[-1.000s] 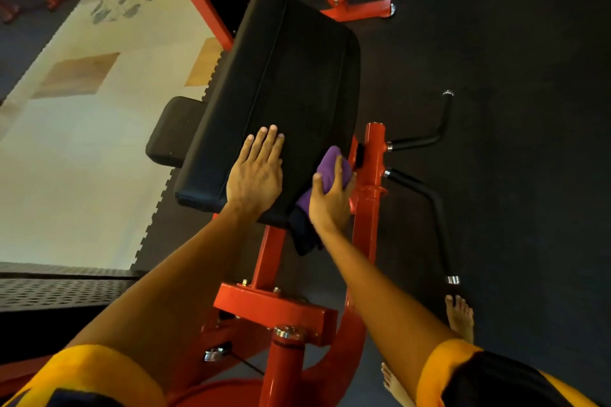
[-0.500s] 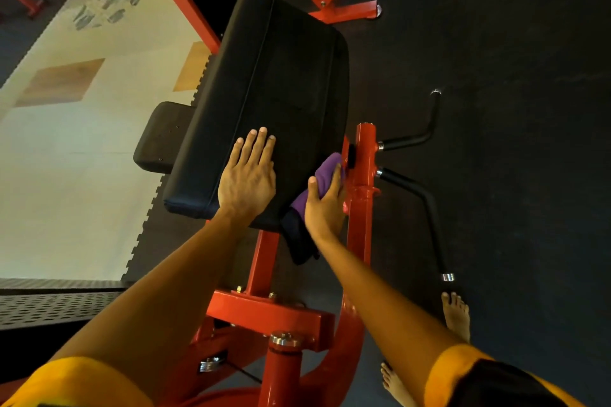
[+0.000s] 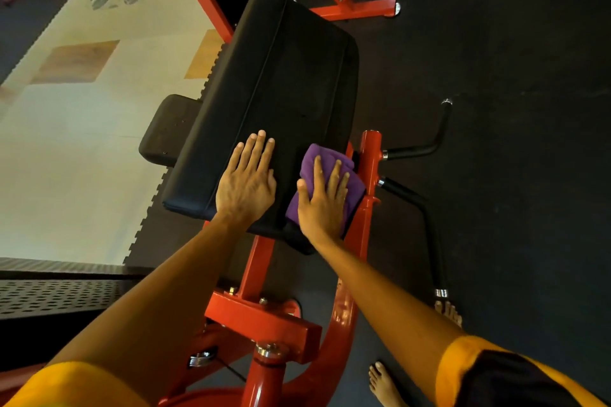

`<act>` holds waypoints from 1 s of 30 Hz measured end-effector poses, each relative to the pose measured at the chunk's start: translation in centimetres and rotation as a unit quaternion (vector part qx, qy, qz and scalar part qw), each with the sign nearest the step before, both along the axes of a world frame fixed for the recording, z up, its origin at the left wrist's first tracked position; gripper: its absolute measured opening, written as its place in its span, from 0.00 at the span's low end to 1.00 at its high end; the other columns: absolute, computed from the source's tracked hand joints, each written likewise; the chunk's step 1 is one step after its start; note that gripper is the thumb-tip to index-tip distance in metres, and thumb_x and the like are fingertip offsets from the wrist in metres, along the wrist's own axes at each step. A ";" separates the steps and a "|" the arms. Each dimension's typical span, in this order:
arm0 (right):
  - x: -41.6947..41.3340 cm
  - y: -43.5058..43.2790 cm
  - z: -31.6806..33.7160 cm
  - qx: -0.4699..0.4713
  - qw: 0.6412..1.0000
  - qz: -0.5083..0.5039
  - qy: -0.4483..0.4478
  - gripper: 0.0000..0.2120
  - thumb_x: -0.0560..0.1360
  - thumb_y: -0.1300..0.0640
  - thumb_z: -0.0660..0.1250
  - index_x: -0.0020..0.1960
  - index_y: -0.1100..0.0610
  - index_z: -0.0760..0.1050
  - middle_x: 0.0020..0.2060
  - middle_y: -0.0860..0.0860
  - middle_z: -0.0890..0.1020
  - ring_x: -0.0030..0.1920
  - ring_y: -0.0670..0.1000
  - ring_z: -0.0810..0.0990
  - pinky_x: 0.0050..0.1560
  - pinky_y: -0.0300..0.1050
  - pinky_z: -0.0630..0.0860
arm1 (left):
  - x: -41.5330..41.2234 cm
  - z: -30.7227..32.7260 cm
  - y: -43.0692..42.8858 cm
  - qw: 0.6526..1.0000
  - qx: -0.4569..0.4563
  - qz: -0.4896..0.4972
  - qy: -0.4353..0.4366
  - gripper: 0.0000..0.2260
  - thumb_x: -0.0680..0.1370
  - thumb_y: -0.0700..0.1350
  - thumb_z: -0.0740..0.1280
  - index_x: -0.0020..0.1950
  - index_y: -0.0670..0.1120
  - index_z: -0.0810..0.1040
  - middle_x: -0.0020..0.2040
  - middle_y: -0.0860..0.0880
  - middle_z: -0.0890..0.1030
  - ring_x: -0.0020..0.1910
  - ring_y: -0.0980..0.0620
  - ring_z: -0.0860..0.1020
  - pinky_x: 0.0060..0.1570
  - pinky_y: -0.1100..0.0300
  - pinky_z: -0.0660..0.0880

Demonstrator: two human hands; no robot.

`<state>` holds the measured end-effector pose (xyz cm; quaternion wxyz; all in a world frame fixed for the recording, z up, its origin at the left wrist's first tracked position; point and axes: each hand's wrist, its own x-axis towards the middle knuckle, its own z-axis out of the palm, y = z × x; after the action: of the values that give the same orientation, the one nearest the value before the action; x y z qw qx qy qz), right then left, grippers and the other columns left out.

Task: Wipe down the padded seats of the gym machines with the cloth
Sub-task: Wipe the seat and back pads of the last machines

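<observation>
A large black padded seat [image 3: 281,86] slopes away from me on a red machine frame [image 3: 264,324]. My left hand [image 3: 246,182] rests flat on the pad's near end, fingers straight. Beside it, my right hand [image 3: 322,200] presses a folded purple cloth [image 3: 322,158] onto the pad's near right corner with straight fingers. Part of the cloth hangs dark below the pad's edge.
A smaller black pad [image 3: 165,132] sticks out left of the seat. Two black handle bars [image 3: 423,208] project right from the red upright [image 3: 368,175]. Another red frame foot [image 3: 353,6] stands beyond. My bare feet [image 3: 383,383] are on the dark floor; a perforated metal step [image 3: 49,294] is at left.
My right hand has come up from the pad's right side edge onto its top surface, spreading flat over the purple cloth. My left hand has stayed in place.
</observation>
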<state>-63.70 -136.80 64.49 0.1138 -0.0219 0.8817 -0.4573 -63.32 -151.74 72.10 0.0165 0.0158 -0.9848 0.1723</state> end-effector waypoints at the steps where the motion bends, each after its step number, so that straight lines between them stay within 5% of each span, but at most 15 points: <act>1: -1.0 0.3 -0.5 0.000 1.000 0.023 0.000 0.32 0.82 0.33 0.44 0.82 0.43 0.40 0.83 0.54 0.42 0.82 0.59 0.39 0.81 0.58 0.41 | 0.0 0.0 0.0 1.000 0.003 0.003 0.000 0.28 0.85 0.53 0.44 0.83 0.42 0.49 0.83 0.42 0.49 0.82 0.46 0.47 0.81 0.48 0.48; 9: -12.8 -0.2 0.3 0.002 0.999 -0.005 -0.047 0.28 0.86 0.43 0.49 0.84 0.45 0.44 0.83 0.53 0.44 0.82 0.61 0.41 0.81 0.62 0.44 | -0.1 0.2 0.4 0.999 0.008 0.039 0.018 0.29 0.84 0.54 0.47 0.83 0.41 0.49 0.83 0.40 0.49 0.82 0.45 0.47 0.81 0.48 0.48; 17: -7.1 1.6 -1.2 0.067 0.944 0.233 0.226 0.29 0.84 0.40 0.47 0.83 0.46 0.49 0.83 0.52 0.52 0.83 0.57 0.47 0.82 0.57 0.45 | -0.3 0.2 0.7 0.996 0.013 0.083 0.034 0.30 0.85 0.57 0.49 0.83 0.41 0.51 0.83 0.41 0.49 0.82 0.45 0.46 0.81 0.49 0.43; 24: -16.5 -3.0 3.1 0.076 0.983 0.139 0.096 0.27 0.87 0.46 0.51 0.84 0.49 0.49 0.83 0.53 0.48 0.83 0.59 0.43 0.81 0.62 0.42 | -0.2 0.1 0.8 0.994 0.000 0.100 0.041 0.31 0.85 0.57 0.47 0.83 0.41 0.49 0.83 0.41 0.48 0.82 0.44 0.45 0.81 0.48 0.44; 30: -10.9 -1.8 2.3 0.068 0.893 0.331 0.296 0.29 0.85 0.42 0.48 0.84 0.48 0.49 0.83 0.53 0.52 0.83 0.57 0.46 0.81 0.57 0.43 | -0.2 0.1 0.8 0.990 0.018 0.122 0.073 0.32 0.85 0.58 0.49 0.82 0.39 0.51 0.82 0.40 0.51 0.82 0.45 0.48 0.81 0.48 0.47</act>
<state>-74.55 -138.63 66.80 -0.0061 -0.4389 0.8455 -0.3041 -63.57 -150.96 72.22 0.0664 0.1491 -0.9745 0.1541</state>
